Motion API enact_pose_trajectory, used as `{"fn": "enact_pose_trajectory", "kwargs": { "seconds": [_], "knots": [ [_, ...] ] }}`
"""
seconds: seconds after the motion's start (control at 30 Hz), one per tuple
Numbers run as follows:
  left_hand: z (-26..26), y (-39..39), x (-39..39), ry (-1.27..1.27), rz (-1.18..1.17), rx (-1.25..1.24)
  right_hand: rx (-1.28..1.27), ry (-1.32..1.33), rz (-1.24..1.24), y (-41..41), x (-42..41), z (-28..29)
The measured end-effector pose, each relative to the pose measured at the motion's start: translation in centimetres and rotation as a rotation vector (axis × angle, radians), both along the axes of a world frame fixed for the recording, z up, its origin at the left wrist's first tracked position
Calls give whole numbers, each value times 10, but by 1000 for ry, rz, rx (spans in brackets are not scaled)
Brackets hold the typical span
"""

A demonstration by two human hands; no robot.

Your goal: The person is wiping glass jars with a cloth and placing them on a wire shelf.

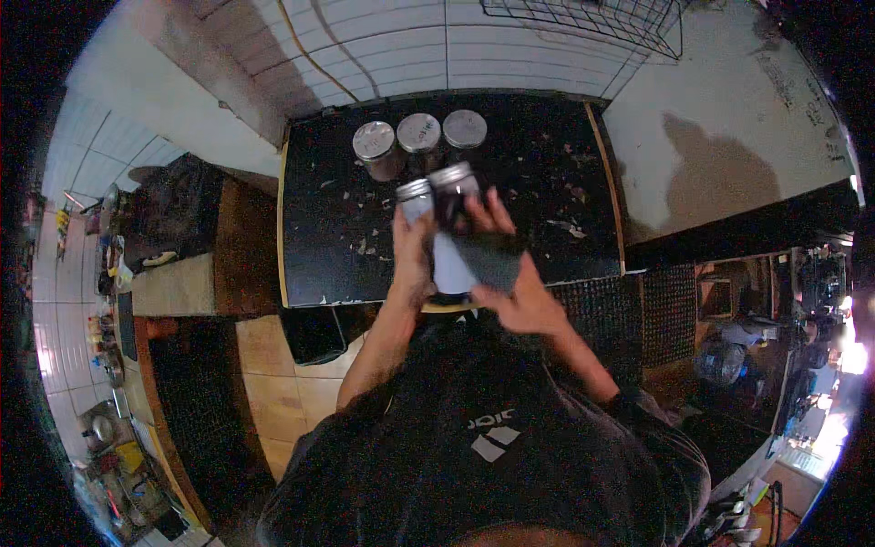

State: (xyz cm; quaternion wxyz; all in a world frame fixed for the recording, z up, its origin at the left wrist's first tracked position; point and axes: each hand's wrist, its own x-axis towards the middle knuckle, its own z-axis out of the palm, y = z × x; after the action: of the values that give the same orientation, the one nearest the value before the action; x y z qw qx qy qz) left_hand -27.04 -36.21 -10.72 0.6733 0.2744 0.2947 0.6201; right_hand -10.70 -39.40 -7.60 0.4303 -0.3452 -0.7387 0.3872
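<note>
My left hand [412,243] is closed around a small jar [414,198] with a silvery screw lid. Close beside it is a larger dark jar [454,188] with a metal lid, with the fingers of my right hand [523,294] at its side. A white and dark grey object [478,263], blurred and of unclear kind, lies between my hands, against my right palm and thumb. What exactly the right hand grips cannot be made out. Behind, three lidded jars stand in a row: the left jar [374,141], the middle jar [419,133] and the right jar [465,130].
Light scraps [574,229] are scattered over the black shelf surface [328,239]. White walls flank it, and a wire rack [595,24] hangs at the tiled back wall. A dark bin-like container [314,335] is below the front edge, at the left.
</note>
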Motion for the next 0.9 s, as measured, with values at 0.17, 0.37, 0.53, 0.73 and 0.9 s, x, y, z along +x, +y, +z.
{"fn": "enact_pose_trajectory", "kwargs": {
  "seconds": [0.17, 0.37, 0.53, 0.73, 0.9],
  "knots": [
    [1, -6, 16, 74, 137, -127, 75, 96, -10, -11, 12, -15],
    [9, -17, 15, -169, -165, -92, -797, 728, -299, -14, 31, -50],
    [-14, -29, 8, 26, -254, -116, -801, 562, -295, -17, 18, -38],
    [6, -13, 1, 45, -283, -59, -248, 301, -123, -26, 6, -12],
    [26, -9, 0, 142, -181, 69, 38, 104, -44, -32, 10, -22]
  ]
}}
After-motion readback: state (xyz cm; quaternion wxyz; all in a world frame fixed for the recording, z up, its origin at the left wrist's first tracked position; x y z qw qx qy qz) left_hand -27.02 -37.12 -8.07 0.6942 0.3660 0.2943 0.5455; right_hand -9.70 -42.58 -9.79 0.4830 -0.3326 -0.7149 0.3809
